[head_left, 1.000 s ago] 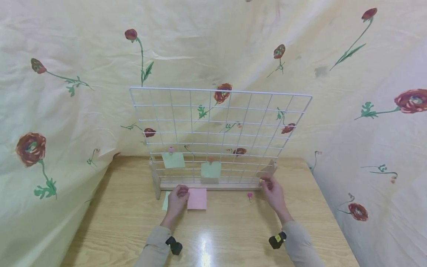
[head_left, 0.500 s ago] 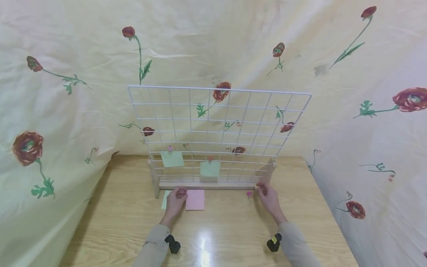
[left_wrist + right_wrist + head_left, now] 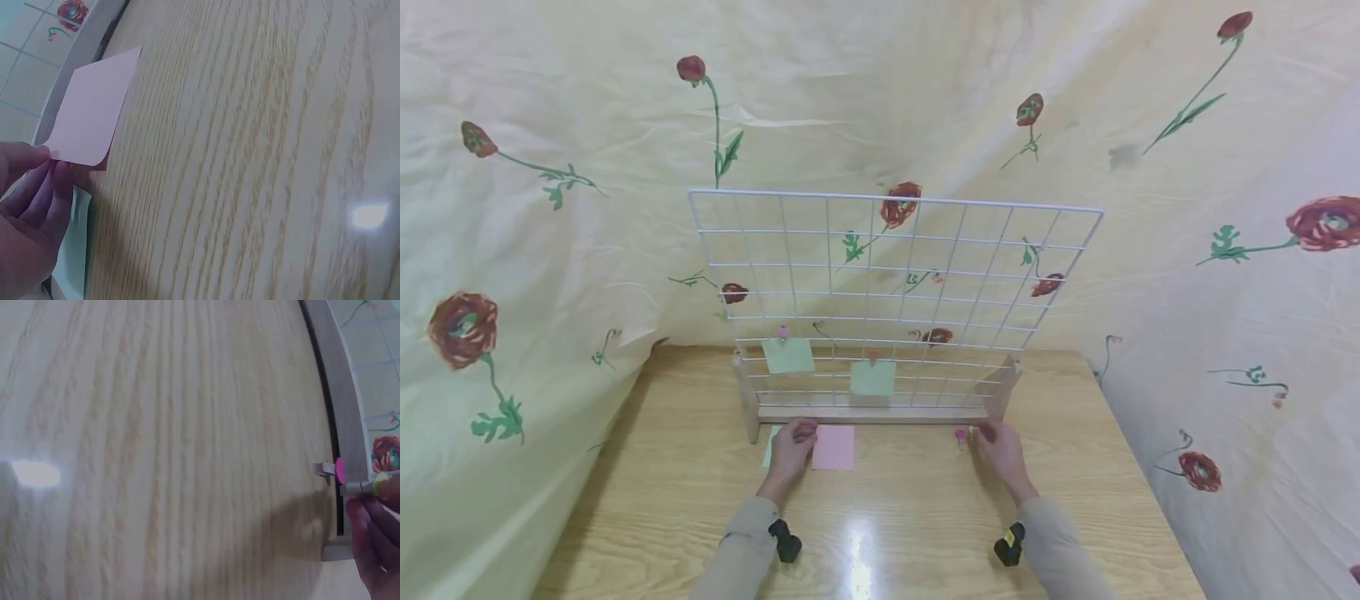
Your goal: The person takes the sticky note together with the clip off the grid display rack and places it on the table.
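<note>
My left hand (image 3: 792,450) pinches one corner of a pink paper note (image 3: 97,112) between thumb and fingers; the note's near edge lifts off the table. Partly under that hand lies a green note (image 3: 74,244). In the right wrist view my right hand (image 3: 378,531) holds a small metal clip (image 3: 357,487) with a yellow head, its jaws pointing left. Just beside it a second clip (image 3: 324,469) with a bright pink head lies on the table, close to the wooden base (image 3: 880,414) of the grid rack.
A white wire grid (image 3: 895,267) leans up from the base. Two green notes hang on it, one (image 3: 788,356) from a pink clip and one (image 3: 873,379) from a red clip. Flowered cloth (image 3: 587,250) surrounds the wooden table (image 3: 910,517).
My right hand has moved left and slightly toward me with the yellow-headed clip, closer to the pink-headed one. My left hand has shifted slightly left with the pink note.
</note>
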The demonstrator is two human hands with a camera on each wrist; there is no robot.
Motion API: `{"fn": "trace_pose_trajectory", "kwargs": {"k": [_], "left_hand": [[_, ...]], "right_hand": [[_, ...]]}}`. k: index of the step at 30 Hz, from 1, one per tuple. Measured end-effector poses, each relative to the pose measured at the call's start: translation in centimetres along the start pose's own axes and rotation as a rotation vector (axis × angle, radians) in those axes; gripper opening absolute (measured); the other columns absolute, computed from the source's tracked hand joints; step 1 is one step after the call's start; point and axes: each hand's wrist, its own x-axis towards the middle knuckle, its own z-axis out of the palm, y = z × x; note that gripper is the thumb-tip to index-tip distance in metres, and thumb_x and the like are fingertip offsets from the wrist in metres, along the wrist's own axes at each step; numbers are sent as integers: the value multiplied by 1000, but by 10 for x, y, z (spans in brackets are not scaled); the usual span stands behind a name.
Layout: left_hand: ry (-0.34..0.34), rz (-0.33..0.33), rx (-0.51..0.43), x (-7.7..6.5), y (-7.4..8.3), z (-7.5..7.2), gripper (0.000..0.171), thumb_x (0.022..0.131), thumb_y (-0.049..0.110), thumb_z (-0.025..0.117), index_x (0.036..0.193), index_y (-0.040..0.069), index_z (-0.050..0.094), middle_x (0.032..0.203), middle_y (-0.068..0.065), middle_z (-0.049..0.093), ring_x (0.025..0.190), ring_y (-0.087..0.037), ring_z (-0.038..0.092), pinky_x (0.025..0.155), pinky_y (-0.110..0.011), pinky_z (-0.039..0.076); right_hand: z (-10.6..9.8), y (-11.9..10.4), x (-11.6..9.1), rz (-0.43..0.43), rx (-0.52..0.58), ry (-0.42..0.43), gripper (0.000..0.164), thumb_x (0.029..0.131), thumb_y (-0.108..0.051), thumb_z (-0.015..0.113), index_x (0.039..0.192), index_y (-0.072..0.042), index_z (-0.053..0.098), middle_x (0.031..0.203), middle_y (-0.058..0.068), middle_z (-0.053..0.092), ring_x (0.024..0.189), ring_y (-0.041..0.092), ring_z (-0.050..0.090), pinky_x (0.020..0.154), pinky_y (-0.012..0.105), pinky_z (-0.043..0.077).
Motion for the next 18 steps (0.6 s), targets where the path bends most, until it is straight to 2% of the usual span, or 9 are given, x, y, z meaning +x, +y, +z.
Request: {"fn": "trace_pose_trajectory", "kwargs": {"k": [8, 14, 18], "left_hand": [[-25, 5, 4, 2, -5, -5, 16, 82, -15, 62, 98, -10, 63, 92, -25, 67, 88, -38, 66, 68, -32, 58], [-24, -9, -12, 1, -1, -10, 17, 82, -17, 61, 99, -13, 63, 93, -28, 66, 88, -40, 65, 67, -33, 59], [-21, -7, 10, 1, 1, -11, 18, 83, -16, 60, 100, -13, 64, 94, -26, 67, 90, -39, 65, 71, -35, 59]], "right_hand": [[12, 3, -2, -14, -75, 52, 15, 85, 5, 64, 99, 9, 66, 98, 26, 67, 92, 42, 63, 84, 54, 51], [16, 6, -1, 23, -117, 58, 15, 86, 2, 62, 99, 9, 66, 99, 26, 67, 91, 41, 63, 82, 54, 51], [16, 6, -1, 17, -131, 73, 14, 86, 3, 63, 98, 9, 67, 94, 24, 67, 88, 40, 64, 79, 53, 52]]}}
